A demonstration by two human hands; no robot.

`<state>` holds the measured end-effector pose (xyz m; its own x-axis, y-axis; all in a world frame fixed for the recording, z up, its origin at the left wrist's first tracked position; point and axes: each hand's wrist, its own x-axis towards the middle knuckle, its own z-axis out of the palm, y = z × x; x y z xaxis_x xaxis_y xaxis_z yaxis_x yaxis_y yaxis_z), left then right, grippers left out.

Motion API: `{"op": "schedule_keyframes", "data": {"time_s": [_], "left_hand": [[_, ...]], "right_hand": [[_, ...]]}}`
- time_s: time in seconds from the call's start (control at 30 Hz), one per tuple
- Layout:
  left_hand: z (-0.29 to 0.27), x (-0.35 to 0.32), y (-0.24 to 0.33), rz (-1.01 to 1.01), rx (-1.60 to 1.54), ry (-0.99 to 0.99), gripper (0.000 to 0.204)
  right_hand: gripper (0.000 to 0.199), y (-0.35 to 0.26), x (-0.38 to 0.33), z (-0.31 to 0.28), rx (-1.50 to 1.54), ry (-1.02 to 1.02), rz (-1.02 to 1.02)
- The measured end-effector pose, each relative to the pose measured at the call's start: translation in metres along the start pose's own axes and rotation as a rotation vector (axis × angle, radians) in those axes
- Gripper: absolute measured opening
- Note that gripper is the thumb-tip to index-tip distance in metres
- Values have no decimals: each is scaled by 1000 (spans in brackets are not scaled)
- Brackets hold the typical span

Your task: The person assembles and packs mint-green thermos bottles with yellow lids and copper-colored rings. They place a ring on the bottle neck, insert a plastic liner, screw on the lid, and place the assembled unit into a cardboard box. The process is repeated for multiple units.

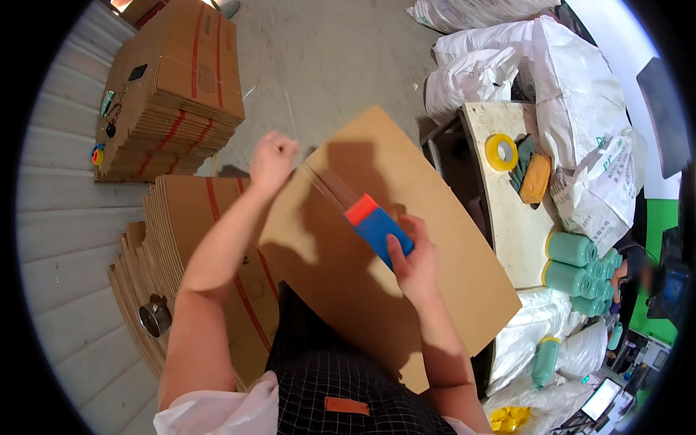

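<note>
My right hand grips a blue tape dispenser with an orange-red end, over a large brown cardboard sheet or flattened box that lies tilted in front of me. A thin, see-through strip of tape stretches from the dispenser's red end toward the far left. Beyond the cardboard's left edge, my left hand is closed in a fist at the far end of the strip. Its fingertips are slightly blurred, and the tape's end in them is hard to make out.
Stacks of flattened cartons stand at left, with a metal cup on the nearer stack. A bench at right bears a yellow tape roll, gloves and green jars. White sacks lie behind.
</note>
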<state>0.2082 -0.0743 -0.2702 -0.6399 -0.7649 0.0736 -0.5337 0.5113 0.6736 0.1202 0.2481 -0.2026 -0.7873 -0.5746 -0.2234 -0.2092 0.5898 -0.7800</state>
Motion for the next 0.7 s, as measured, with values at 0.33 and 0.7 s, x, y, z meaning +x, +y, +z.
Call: {"op": "schedule_keyframes", "data": {"time_s": [0.33,0.7], "left_hand": [[68,40,-96,-52,768,-739,63],[84,-19,38,-220,502,-241,70]], "right_hand": [[38,-11,23,17,98,-109,-143],[68,49,-91,-72,-137,-133,-242]]}}
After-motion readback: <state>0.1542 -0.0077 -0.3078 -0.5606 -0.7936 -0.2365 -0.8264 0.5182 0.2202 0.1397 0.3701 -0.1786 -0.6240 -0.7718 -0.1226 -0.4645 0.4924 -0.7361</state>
